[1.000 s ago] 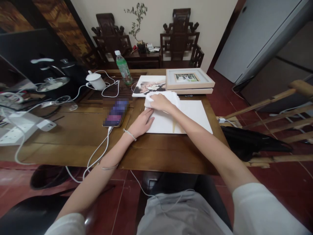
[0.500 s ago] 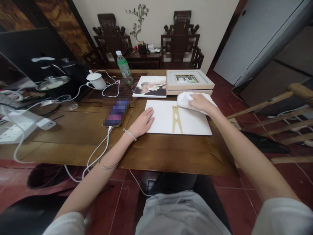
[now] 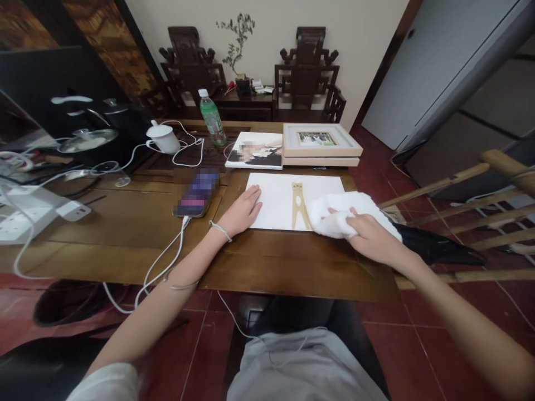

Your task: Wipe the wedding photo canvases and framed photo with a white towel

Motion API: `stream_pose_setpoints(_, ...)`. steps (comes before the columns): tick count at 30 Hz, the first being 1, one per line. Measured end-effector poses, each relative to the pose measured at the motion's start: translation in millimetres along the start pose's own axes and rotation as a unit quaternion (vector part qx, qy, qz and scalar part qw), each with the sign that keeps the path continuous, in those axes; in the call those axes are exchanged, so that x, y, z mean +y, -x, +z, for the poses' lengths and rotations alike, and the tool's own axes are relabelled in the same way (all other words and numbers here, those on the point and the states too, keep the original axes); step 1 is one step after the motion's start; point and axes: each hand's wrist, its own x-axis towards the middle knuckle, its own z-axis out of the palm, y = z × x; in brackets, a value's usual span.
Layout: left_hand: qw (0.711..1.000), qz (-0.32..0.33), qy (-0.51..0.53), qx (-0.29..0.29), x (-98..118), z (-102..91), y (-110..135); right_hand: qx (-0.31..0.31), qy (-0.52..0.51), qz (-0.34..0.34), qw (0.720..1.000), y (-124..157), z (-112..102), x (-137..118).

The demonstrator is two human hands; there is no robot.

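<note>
A white board (image 3: 271, 195) lies flat on the wooden table (image 3: 267, 262), with a flat tan A-shaped piece (image 3: 297, 195) on its middle. My left hand (image 3: 242, 210) rests with fingers stretched out on the board's left edge. In my right hand (image 3: 370, 235) is a bunched white cloth (image 3: 334, 210), closed between the fingers. The cloth covers the board's lower right corner and comes up against the right leg of the tan piece.
Behind the board are a photo panel (image 3: 254, 150) and stacked wooden picture frames (image 3: 321, 152). A phone (image 3: 196, 194) on a cable, a green bottle (image 3: 213, 120), a lidded white cup (image 3: 163, 138) and a power strip (image 3: 25, 214) stand to the left. Wooden bars (image 3: 455, 178) are at right.
My right hand has brought the cloth from the board's upper right toward me to its lower right corner. My left hand stays at the left edge.
</note>
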Motion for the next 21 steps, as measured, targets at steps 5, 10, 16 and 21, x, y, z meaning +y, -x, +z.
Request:
stream_pose_setpoints(5, 1.000, 0.003, -0.001, -0.002, -1, -0.1, 0, 0.013, 0.022, 0.017, 1.000, -73, -7, 24)
stream_pose_setpoints(10, 1.000, 0.004, 0.004, -0.002, -1, -0.2, 0, 0.065, -0.037, 0.033, 0.997, -124, -6, 44)
stream_pose_setpoints(16, 1.000, 0.001, 0.014, 0.000, 0, -0.9, 0, 0.054, 0.014, 0.012, 0.998, -87, 7, 28)
stream_pose_setpoints(21, 1.000, -0.001, 0.017, 0.005, -1, 0.7, 0, 0.039, -0.013, -0.088, 0.995, -3, 9, -5)
